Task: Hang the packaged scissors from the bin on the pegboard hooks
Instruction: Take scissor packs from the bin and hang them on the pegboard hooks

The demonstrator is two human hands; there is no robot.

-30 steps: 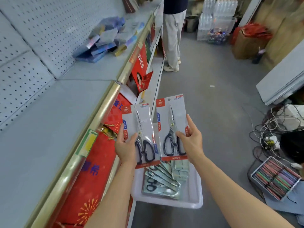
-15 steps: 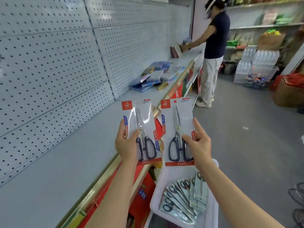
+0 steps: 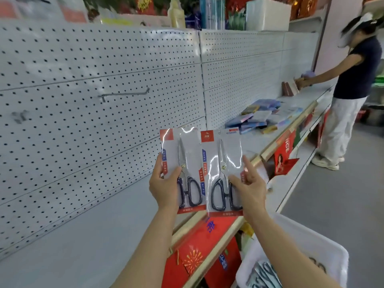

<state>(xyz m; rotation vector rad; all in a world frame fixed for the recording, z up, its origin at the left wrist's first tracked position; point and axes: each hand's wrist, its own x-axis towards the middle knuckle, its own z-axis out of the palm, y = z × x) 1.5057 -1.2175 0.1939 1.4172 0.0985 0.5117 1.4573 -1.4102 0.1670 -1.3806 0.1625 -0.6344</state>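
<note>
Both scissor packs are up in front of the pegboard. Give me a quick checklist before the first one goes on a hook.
1. Left hand grips the left scissors pack: ok.
2. Right hand holds the right scissors pack, thumb on front, index finger raised: ok.
3. Free hook on the pegboard, nothing hanging on it: ok.
4. Packs at hook height: not ok, both are lower and to the right of it.
5. Hang holes at the pack tops: cannot tell, glare and blur.
6. Bin with more packs, lower right: ok.

Black-handled scissors packs [image 3: 222,173] with red corners, white dotted pegboard [image 3: 99,65], white bin [image 3: 324,244], red banners [image 3: 199,252].
</note>
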